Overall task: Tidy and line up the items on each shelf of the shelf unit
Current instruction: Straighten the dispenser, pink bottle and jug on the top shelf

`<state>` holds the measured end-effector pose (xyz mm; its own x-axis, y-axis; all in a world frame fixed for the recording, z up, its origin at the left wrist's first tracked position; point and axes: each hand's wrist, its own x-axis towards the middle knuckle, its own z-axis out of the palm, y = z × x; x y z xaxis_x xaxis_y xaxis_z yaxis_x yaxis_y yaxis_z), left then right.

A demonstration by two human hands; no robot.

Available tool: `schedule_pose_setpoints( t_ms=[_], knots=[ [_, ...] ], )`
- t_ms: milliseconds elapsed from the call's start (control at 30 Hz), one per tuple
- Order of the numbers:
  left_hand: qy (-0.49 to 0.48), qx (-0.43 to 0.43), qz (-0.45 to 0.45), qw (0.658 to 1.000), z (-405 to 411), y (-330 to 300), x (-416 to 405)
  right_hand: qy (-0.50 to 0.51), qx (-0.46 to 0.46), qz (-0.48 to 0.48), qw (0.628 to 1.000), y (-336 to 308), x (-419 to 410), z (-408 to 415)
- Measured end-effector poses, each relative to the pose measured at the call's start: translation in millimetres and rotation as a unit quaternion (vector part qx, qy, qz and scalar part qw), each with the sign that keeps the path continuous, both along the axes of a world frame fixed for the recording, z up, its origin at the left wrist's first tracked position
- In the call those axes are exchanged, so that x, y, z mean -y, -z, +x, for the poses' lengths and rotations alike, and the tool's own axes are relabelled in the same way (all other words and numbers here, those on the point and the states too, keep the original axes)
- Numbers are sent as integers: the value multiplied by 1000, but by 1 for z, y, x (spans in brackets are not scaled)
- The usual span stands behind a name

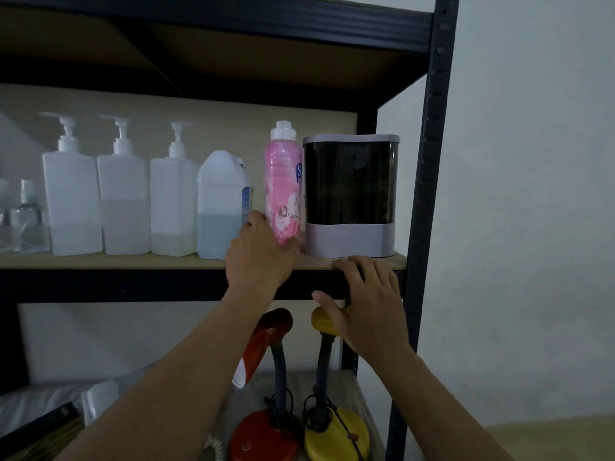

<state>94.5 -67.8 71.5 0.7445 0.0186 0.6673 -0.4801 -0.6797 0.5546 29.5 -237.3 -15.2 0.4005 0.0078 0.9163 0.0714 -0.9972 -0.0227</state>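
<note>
left hand (263,254) grasps pink bottle (284,184), aligning it; right hand (369,294) released, resting on shelf (133,261) edge at 4 o'clock. next: nudge bottle flush with row.

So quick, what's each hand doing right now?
Left hand: gripping the base of the pink bottle.
Right hand: open, fingers resting on the shelf's front edge, holding nothing.

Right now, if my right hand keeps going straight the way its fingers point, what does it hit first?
Most likely the dark-windowed container. The right hand rests on the shelf's front edge, fingers pointing up and back at the container's pale base just behind them. Depth is hard to judge, but nothing else appears between.
</note>
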Motion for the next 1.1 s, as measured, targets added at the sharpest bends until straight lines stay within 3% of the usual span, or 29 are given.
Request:
schedule_pose_setpoints(
  t_ms=[133,233,400,500,567,767,1100],
  knots=[
    [13,-45,44,998,1,-5,-6,-14,13,5,1000,1,1,2],
    [-35,-47,112,992,-7,-19,-8,-13,21,6,1000,1,2,3],
    [-104,90,124,983,-9,-71,-12,-13,21,6,1000,2,3,6],
    [-95,188,122,970,5,-96,-14,-14,25,-3,1000,3,4,6],
    [-79,207,140,965,12,-112,-13,-12,19,-10,1000,2,5,5],
    [-31,76,177,981,28,-157,-13,-19,1,-8,1000,3,6,7],
    [-1,-4,293,956,30,-189,-20,-27,18,-11,999,5,6,8]
  ],
)
